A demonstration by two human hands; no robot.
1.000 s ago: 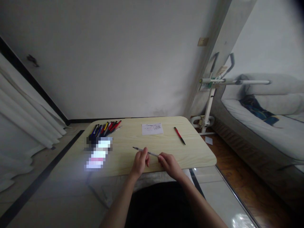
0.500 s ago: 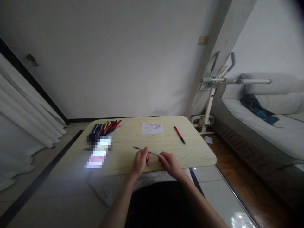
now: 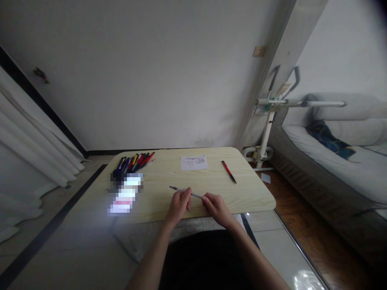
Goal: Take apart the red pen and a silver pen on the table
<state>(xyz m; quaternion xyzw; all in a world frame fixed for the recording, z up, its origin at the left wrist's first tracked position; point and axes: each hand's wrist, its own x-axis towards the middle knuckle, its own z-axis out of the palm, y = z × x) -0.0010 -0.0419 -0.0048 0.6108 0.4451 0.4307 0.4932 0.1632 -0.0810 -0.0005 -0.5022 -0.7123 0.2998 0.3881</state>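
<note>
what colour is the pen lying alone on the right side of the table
The pen is red with a black tip; head view.

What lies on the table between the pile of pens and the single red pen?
A white paper slip, in the head view; otherwise bare table.

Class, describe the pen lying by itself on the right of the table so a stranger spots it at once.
On the pale wooden table, find the white paper slip near the far edge. Right of it lies the red pen with black tip: alone, unlike the bundled coloured pens at far left or the thin grey pen between left hand and right hand.
</note>
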